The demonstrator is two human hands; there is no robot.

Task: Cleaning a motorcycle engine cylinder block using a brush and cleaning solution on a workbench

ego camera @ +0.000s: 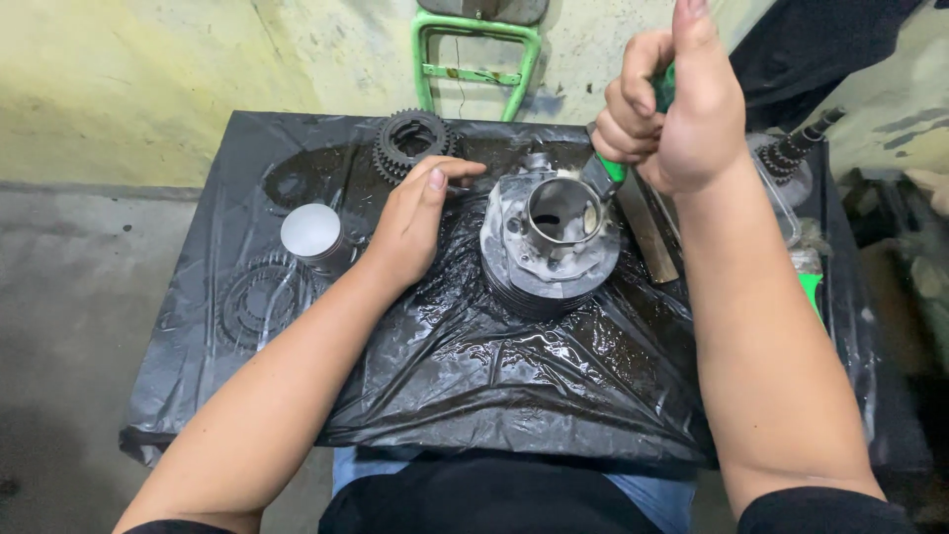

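A grey finned engine cylinder (550, 259) stands upright in the middle of a table covered in oily black plastic sheet (474, 376). My right hand (675, 104) is fisted around a green-handled tool (615, 168), whose metal tip reaches the cylinder's top rim at the right. My left hand (415, 222) rests on the plastic just left of the cylinder, fingers curled, holding nothing that I can see.
A silver piston (311, 235) sits left of my left hand. Dark gears (410, 141) lie at the back, another gear (259, 302) at the left. A flat metal bar (647, 232) lies right of the cylinder. A shaft (791, 150) sits at the far right, a green frame (477, 59) behind.
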